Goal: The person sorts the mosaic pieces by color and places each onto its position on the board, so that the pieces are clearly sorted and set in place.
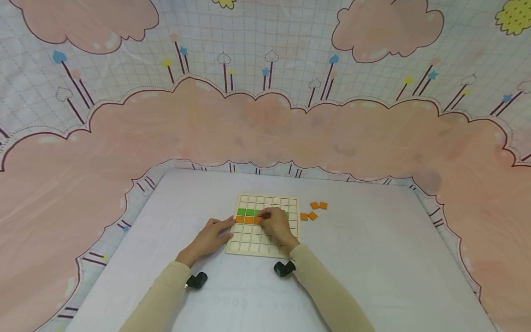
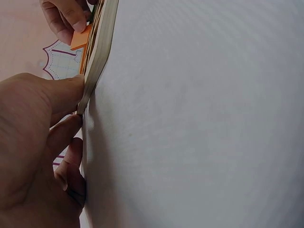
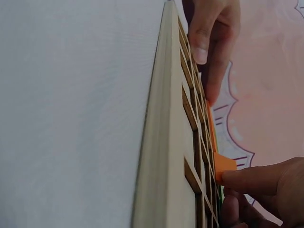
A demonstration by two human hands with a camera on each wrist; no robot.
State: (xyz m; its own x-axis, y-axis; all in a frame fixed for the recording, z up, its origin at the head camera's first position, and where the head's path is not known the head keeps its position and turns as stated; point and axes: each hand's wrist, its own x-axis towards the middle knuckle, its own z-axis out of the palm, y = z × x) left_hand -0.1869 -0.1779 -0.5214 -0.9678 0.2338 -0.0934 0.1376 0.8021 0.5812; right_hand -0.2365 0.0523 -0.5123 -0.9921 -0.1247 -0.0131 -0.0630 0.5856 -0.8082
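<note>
A pale wooden grid board (image 1: 244,247) lies on the white table, with a row of green square tiles (image 1: 241,212) across it. Just below the green row, orange tiles (image 1: 239,220) fill cells from the left side. My right hand (image 1: 277,226) is over the middle of the board and pinches an orange tile (image 3: 224,166) between thumb and fingers. In the right wrist view that tile stands tilted at the grid surface. My left hand (image 1: 210,237) rests at the board's left edge, thumb and fingers spread and touching it. Part of the green row is hidden behind my right hand.
Several loose orange tiles (image 1: 314,205) lie on the table beside the board's right edge. Black wrist cameras (image 1: 198,280) hang at both sleeves. A cloth (image 1: 257,129) with pink cloud shapes surrounds the far side of the white table (image 1: 373,258).
</note>
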